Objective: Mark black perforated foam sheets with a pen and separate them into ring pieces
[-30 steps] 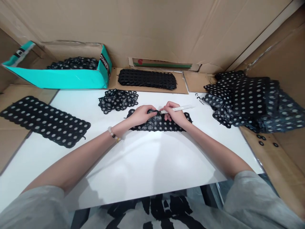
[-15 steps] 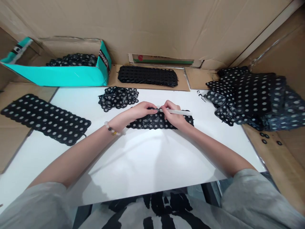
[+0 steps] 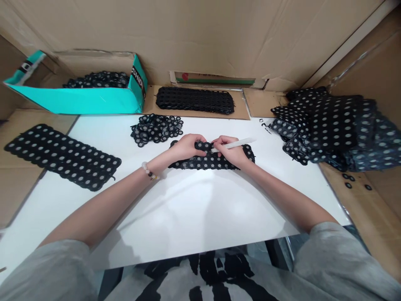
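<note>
A black panel of joined rings (image 3: pixel 216 161) with pale round centres lies on the white table (image 3: pixel 200 209) in front of me. My left hand (image 3: pixel 189 147) pinches the panel's far edge near its middle, thumb towards me. A slim white pen-like tool (image 3: pixel 239 143) is in the fingers of my right hand (image 3: pixel 230 151), its tip at that same edge, close to my left fingertips. What the tip looks like is too small to make out. Beyond my left hand is a heap of loose black rings (image 3: pixel 156 129).
Another ring panel (image 3: pixel 62 154) lies at left. A turquoise box (image 3: pixel 94 101) holds more black pieces. A stack of panels (image 3: pixel 194 100) sits on cardboard at the back. Dotted black pieces (image 3: pixel 335 121) pile up at right, with several loose rings (image 3: pixel 348 185) near them.
The panel's far edge has been folded up between my hands. My right hand has turned slightly, and the white tool now slants up to the right.
</note>
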A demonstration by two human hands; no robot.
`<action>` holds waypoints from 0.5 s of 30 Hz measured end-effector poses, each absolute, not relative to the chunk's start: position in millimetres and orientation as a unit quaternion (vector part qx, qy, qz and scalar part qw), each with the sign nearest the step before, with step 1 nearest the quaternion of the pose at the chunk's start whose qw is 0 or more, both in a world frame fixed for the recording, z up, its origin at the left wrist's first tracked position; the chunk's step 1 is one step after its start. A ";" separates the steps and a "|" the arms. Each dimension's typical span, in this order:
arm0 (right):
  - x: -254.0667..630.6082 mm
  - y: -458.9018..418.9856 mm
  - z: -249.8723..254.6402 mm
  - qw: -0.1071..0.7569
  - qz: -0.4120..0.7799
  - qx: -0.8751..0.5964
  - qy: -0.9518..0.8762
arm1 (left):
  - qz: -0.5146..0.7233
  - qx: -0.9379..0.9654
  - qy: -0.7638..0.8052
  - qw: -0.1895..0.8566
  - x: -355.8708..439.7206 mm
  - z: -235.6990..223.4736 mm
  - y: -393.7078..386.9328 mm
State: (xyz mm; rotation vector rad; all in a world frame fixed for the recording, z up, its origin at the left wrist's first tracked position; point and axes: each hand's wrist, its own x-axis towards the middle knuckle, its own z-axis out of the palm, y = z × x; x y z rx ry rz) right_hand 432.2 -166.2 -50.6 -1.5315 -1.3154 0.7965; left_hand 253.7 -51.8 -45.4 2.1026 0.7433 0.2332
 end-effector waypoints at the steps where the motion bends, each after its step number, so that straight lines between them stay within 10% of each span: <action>1: 431.8 -166.3 -49.9 0.458 0.318 -0.629 -0.541 | 0.095 0.840 0.300 0.443 253.8 -45.5 -52.1; 15: 424.2 -168.9 -46.4 0.389 0.230 -0.644 -0.618 | 0.045 0.834 0.226 0.502 249.7 -39.6 -43.8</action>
